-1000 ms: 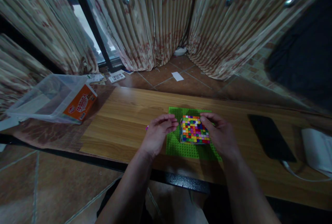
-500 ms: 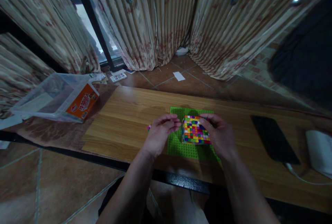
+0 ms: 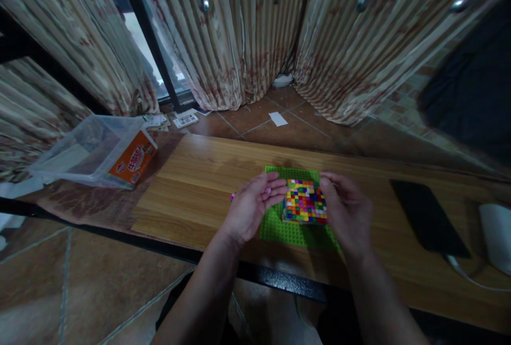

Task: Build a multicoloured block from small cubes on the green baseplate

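Note:
A block of small multicoloured toy bricks point(image 3: 305, 202) stands on a green studded baseplate point(image 3: 275, 233) on the wooden table. My left hand point(image 3: 255, 201) is turned palm up at the block's left side, its fingers stretched out. A tiny pink brick point(image 3: 268, 190) lies on its fingers. At the block's right edge, my right hand point(image 3: 347, 209) is closed, thumb against the fingers; what it pinches, if anything, is hidden. Some pink bricks point(image 3: 232, 196) peek out on the table behind my left hand.
A clear plastic bin point(image 3: 96, 150) with an orange label stands at the table's left end. To the right lie a black phone point(image 3: 429, 217) with a white cable point(image 3: 471, 278) and a white device point(image 3: 495, 233). Striped curtains point(image 3: 255, 36) hang beyond the table.
My left hand has opened and turned palm up, showing the pink brick. My right hand has drawn back to the right, off the top of the block.

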### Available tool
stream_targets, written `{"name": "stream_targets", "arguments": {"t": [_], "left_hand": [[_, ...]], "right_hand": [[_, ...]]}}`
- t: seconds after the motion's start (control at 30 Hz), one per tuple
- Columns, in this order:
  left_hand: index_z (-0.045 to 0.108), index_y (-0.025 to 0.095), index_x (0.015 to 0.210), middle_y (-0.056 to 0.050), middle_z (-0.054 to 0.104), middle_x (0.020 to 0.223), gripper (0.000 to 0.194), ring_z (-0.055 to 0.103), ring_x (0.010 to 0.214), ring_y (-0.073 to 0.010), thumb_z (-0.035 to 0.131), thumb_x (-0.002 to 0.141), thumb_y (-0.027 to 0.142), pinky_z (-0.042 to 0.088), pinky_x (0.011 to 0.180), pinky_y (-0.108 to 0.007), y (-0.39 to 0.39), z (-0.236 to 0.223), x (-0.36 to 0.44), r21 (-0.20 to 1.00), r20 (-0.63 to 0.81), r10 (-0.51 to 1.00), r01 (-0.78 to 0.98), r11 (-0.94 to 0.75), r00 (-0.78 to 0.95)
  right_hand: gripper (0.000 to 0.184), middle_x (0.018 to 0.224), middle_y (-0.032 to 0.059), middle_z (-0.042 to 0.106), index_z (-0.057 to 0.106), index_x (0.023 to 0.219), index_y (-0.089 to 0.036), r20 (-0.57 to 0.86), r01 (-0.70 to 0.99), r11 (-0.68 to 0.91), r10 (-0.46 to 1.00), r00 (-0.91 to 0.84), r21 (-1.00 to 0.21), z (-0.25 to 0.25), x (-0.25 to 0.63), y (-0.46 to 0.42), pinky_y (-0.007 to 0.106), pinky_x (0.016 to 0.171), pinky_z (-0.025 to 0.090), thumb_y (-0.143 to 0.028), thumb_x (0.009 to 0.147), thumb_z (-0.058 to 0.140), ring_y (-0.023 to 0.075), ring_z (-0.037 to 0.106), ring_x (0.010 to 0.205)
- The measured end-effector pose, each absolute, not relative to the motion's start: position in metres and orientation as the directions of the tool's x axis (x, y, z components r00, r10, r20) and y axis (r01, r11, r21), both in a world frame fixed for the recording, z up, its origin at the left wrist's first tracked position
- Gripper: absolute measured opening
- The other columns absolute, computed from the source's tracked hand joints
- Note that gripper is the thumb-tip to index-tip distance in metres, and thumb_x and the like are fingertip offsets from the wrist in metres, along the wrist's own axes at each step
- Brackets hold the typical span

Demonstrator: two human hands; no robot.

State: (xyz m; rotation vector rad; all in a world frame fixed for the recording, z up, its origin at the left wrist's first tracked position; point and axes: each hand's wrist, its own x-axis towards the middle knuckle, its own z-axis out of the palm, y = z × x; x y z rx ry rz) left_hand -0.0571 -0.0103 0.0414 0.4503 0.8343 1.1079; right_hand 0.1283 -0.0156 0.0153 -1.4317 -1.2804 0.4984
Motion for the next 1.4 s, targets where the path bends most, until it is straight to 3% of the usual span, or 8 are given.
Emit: {"name": "stream_targets", "arguments": {"t": [0.17,0.3,0.47,0.73,0.87,1.0,1.23,1.4], "left_hand": [[0.071,0.011,0.108,-0.015,0.074,0.109,0.038,0.068,0.101,-0.0208,0.058,0.094,0.045,0.049,0.097,-0.033,-0.013,0.045,-0.058,0.654,-0.300,0.906,-0.626,0.424,0.299],[0.070,0.014,0.112,-0.013,0.072,0.111,0.044,0.065,0.104,-0.0191,0.062,0.090,0.051,0.047,0.094,-0.029,-0.017,0.046,-0.058,0.655,-0.229,0.902,-0.628,0.421,0.366],[0.070,0.015,0.116,-0.012,0.070,0.112,0.051,0.063,0.100,-0.0181,0.068,0.084,0.056,0.047,0.093,-0.028,-0.020,0.045,-0.058,0.650,-0.167,0.891,-0.632,0.421,0.422],[0.070,0.018,0.117,-0.012,0.070,0.121,0.051,0.064,0.111,-0.0221,0.069,0.083,0.056,0.046,0.098,-0.032,-0.020,0.048,-0.058,0.667,-0.129,0.894,-0.630,0.398,0.429],[0.073,0.017,0.112,-0.013,0.071,0.119,0.042,0.067,0.105,-0.0237,0.073,0.082,0.047,0.048,0.096,-0.036,-0.018,0.048,-0.062,0.738,-0.156,0.921,-0.577,0.349,0.358],[0.076,0.016,0.102,-0.012,0.075,0.111,0.030,0.069,0.090,-0.0182,0.076,0.080,0.036,0.050,0.085,-0.030,-0.015,0.047,-0.065,0.782,-0.215,0.942,-0.532,0.325,0.260],[0.076,0.013,0.088,-0.007,0.075,0.086,0.017,0.065,0.072,-0.0120,0.078,0.078,0.026,0.047,0.072,-0.025,-0.011,0.038,-0.060,0.818,-0.356,0.929,-0.447,0.362,0.100],[0.076,0.013,0.087,-0.006,0.074,0.083,0.016,0.064,0.070,-0.0124,0.080,0.075,0.024,0.046,0.072,-0.027,-0.011,0.038,-0.058,0.845,-0.362,0.928,-0.389,0.367,0.090]], "right_hand": [[0.011,0.116,0.0051,0.067,0.074,0.097,-0.029,0.587,0.609,0.439,0.807,0.055,-0.661,0.029,0.108,-0.027,0.044,0.100,0.047,-0.032,0.090,0.066,0.0231,0.062,0.111],[0.014,0.119,0.0058,0.066,0.074,0.102,-0.030,0.610,0.658,0.518,0.785,-0.111,-0.547,0.030,0.093,-0.030,0.046,0.096,0.049,-0.030,0.090,0.067,0.0242,0.060,0.112],[0.015,0.119,0.0077,0.066,0.073,0.104,-0.028,0.608,0.696,0.507,0.784,-0.128,-0.508,0.027,0.090,-0.028,0.049,0.095,0.049,-0.030,0.091,0.066,0.0265,0.059,0.112],[0.008,0.116,0.0054,0.067,0.071,0.095,-0.028,0.563,0.630,0.470,0.824,-0.061,-0.619,0.034,0.092,-0.030,0.047,0.095,0.050,-0.031,0.091,0.066,0.0246,0.061,0.111],[0.010,0.096,0.0031,0.073,0.071,0.089,-0.026,0.489,0.524,0.337,0.853,0.182,-0.782,0.038,0.111,-0.027,0.042,0.087,0.054,-0.036,0.086,0.070,0.0224,0.068,0.093],[0.017,0.075,0.0004,0.072,0.071,0.078,-0.024,0.359,0.409,0.181,0.836,0.415,-0.895,0.041,0.138,-0.021,0.034,0.069,0.055,-0.039,0.075,0.078,0.0181,0.067,0.070],[0.026,0.075,0.0018,0.074,0.073,0.077,-0.023,0.149,0.416,0.020,0.948,0.281,-0.909,0.032,0.154,-0.022,0.031,0.062,0.053,-0.047,0.070,0.079,0.0186,0.068,0.068],[0.023,0.078,0.0028,0.076,0.074,0.080,-0.023,0.153,0.456,0.041,0.965,0.211,-0.889,0.022,0.151,-0.021,0.032,0.063,0.054,-0.045,0.073,0.076,0.0192,0.069,0.069]]}}
